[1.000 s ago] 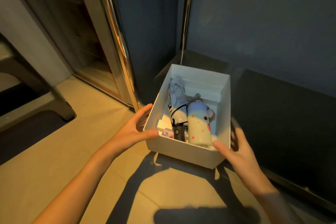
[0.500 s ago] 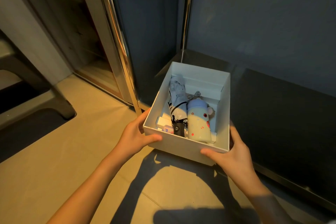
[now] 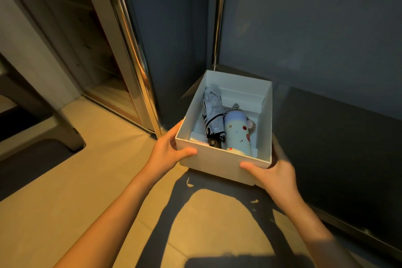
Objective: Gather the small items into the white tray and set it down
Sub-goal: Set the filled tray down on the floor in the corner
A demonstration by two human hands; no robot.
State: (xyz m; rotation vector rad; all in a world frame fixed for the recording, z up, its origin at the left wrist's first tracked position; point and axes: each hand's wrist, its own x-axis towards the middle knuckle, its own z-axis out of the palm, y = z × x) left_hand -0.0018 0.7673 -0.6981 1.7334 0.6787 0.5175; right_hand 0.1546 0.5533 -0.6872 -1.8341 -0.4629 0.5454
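Observation:
The white tray is a deep white box held in front of me, above the floor. My left hand grips its near left corner, thumb on the front wall. My right hand grips its near right corner, thumb along the front rim. Inside lie a folded grey and white umbrella with a black handle, and beside it on the right a pale bottle with a blue cap and red dots. A small flat white item shows at the tray's inner left.
A dark low ledge runs along the dark wall to the right, behind the tray. A chrome door frame stands at the left. Tan floor tiles lie below. A dark furniture base sits far left.
Both hands have tightened on the tray's near corners. The tray has moved slightly forward and toward the dark ledge, its near wall now hiding more of the small items.

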